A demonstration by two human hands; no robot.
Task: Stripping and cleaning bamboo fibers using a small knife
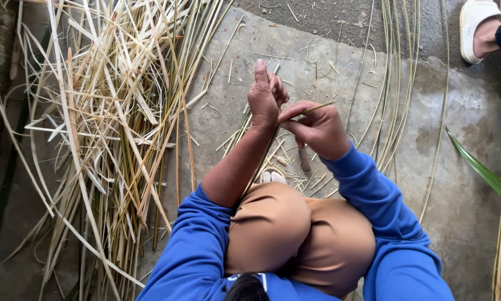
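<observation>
Both hands meet above the knee [272,223]: the right hand [317,129] pinches a thin, light, springy strip [316,107] near its end, while the left hand [264,95] steadies it, fingers half-closed.

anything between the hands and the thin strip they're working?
Nothing visible. The right hand already pinches the thin green strip in its fingers, and the left hand is against it just beside. The strip pile lies off to the left, clear of both hands.
</observation>
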